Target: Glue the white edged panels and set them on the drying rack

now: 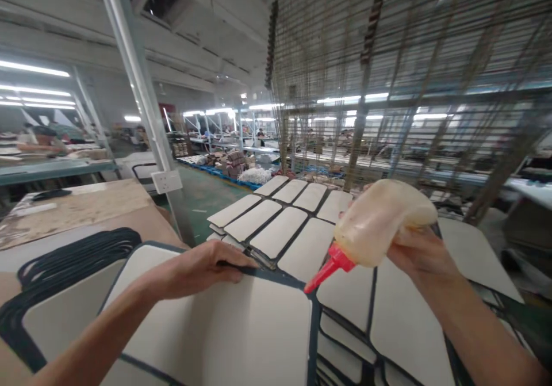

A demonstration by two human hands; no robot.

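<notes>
Glue bottle, a translucent squeeze bottle with a yellowish fill and a red nozzle, is held right of the frame's centre, tilted so that the nozzle points down and to the left. It is gripped near its base by the right hand, whose fingers are wrapped around the bottle's body. The nozzle tip is seen just above the dark border strip that edges the nearest white panel; whether the tip touches the strip cannot be told.

The left hand is laid palm down at the upper edge of that panel, in the lower centre of the frame, with its fingers held together and pressed flat along the dark strip. The fingertips are pointed toward the nozzle and kept a little apart from it.

More white panels with dark borders are laid out in rows behind the hands, toward the centre of the frame, and further ones are seen at the lower right. A bundle of dark strips is piled at the left edge, on a brown table. A metal post carrying a white socket is raised at the upper left. A wire rack fills the upper right.
</notes>
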